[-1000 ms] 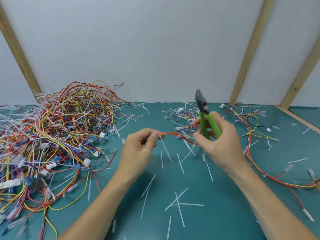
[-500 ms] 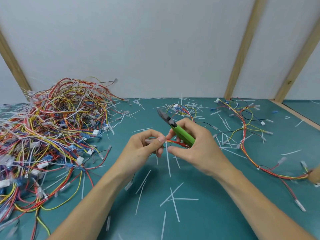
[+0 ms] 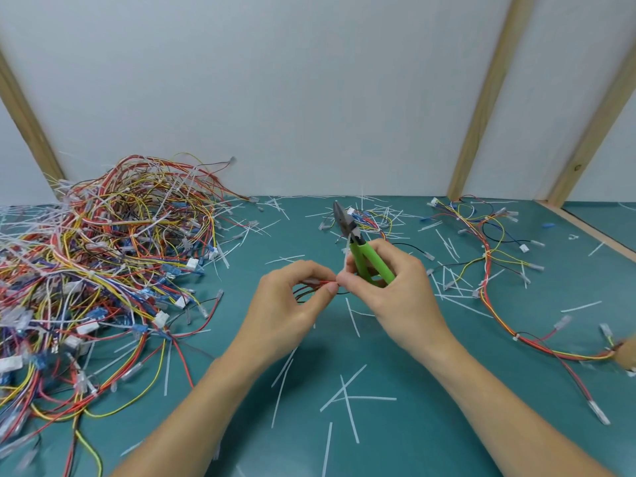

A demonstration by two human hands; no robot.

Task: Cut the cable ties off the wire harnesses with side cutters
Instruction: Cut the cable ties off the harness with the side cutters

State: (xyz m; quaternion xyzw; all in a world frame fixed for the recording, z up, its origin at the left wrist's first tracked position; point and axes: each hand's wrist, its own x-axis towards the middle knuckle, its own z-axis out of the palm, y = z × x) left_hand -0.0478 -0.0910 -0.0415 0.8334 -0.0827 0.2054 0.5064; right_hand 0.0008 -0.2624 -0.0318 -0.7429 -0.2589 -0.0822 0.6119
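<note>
Both hands meet just above the counter (image 3: pixel 430 425) at the centre of the frame. Our left hand (image 3: pixel 292 304) has thumb and forefinger curled in a pinch on the small wire harness (image 3: pixel 311 288), a thin bundle of red and dark wires looping under the palm. Our right hand (image 3: pixel 389 287) is wrapped round the green handles of the side cutters (image 3: pixel 358 242), whose grey nose points up and away toward the wall; its fingertips also pinch a white cable tie (image 3: pixel 346 258) that stands up beside the handles, right where the two hands touch.

We judge the harness light and floppy: it will sag and twist unless held close to the tie, so the best hold is on the wires just beside the tie's head. The tie itself looks stiff, thin and slick, likely to spring away once cut. We would keep the blades off the wire insulation, which nicks easily.

Cut tie strips (image 3: pixel 347 404) litter the counter below the hands. At the left of the frame sits the big tangled pile of harnesses (image 3: pixel 103 256); at the right, a few loose harnesses (image 3: pixel 492 270) lie spread out.
</note>
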